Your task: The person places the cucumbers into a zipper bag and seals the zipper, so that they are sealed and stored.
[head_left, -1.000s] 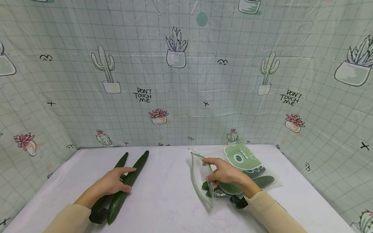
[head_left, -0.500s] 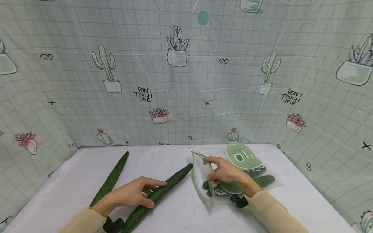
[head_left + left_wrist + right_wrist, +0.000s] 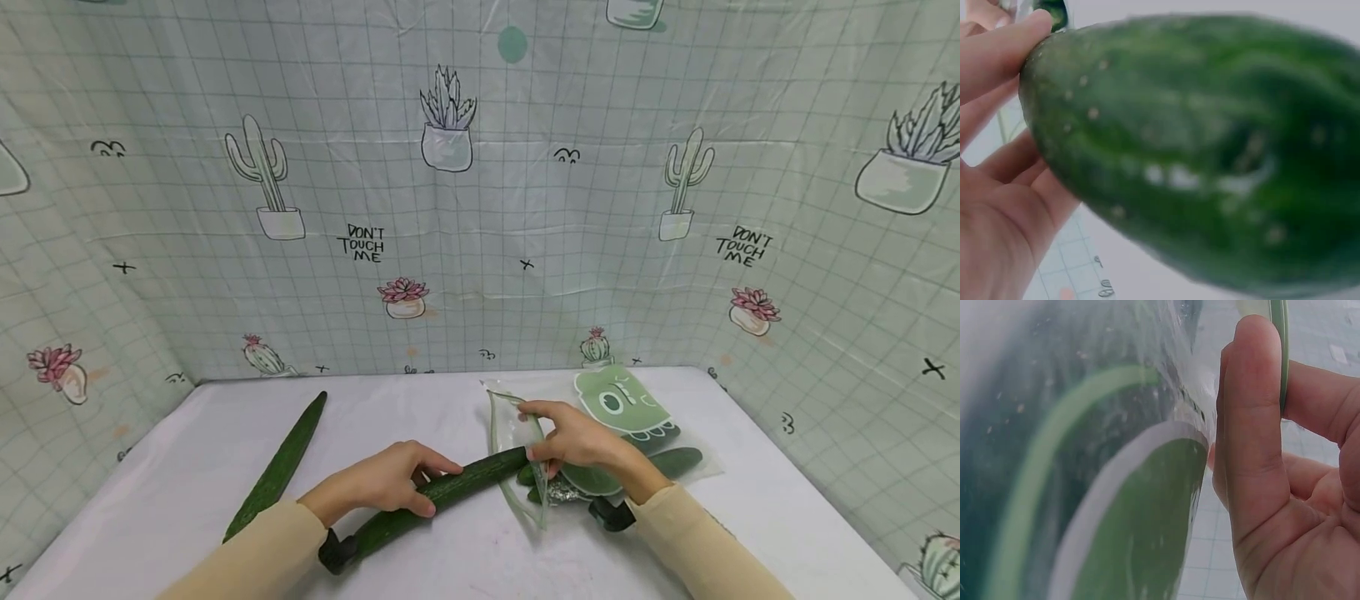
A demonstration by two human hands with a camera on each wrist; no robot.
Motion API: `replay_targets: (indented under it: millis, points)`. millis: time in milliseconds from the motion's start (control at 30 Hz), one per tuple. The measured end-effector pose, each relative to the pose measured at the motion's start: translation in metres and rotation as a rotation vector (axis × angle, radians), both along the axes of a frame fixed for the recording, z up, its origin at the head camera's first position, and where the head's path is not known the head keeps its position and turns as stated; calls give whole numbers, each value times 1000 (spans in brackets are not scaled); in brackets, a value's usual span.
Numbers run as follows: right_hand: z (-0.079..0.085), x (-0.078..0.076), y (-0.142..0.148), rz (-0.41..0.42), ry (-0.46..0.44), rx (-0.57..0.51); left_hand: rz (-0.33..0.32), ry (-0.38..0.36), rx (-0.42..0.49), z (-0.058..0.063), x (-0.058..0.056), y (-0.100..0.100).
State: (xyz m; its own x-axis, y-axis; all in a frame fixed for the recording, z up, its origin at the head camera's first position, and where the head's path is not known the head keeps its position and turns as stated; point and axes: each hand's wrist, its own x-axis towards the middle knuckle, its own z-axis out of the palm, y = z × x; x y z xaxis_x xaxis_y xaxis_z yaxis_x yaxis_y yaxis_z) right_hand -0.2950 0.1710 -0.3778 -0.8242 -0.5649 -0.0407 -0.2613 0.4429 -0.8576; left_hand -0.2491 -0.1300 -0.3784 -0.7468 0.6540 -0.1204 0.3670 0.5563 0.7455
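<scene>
My left hand (image 3: 382, 479) grips a long dark green cucumber (image 3: 483, 472) between thumb and fingers. In the left wrist view the cucumber (image 3: 1197, 137) fills most of the picture, beside the left hand (image 3: 1004, 212). Its far tip reaches over the mouth of a clear zip bag (image 3: 622, 400) printed with a green cartoon face. With thumb and fingers my right hand (image 3: 581, 437) pinches the near edge of that mouth, which gapes towards the left. Inside the bag lie several cucumbers (image 3: 678, 461), partly hidden by the print and the hand. The right wrist view shows the pinched green zip strip (image 3: 1283, 362) close up.
Another cucumber (image 3: 277, 471) lies slantwise on the white table (image 3: 405, 408) at the left, partly behind the left sleeve. A grid-patterned curtain (image 3: 480, 208) with cactus prints surrounds the table's back and sides. Each wrist wears a small black device (image 3: 611, 514).
My left hand has carried the cucumber from beside the other one rightward, turning its tip into the bag's mouth. The right hand has stayed holding the bag's edge.
</scene>
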Motion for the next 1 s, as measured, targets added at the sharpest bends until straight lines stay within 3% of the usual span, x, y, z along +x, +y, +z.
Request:
replay_targets:
  millis: [600,1000]
  points:
    - [1,-1,0,3,-20,5,-31,106,-68,-3,-40,51]
    - [0,-2,-1,8,1,17,-31,166,-147,-4,-46,66]
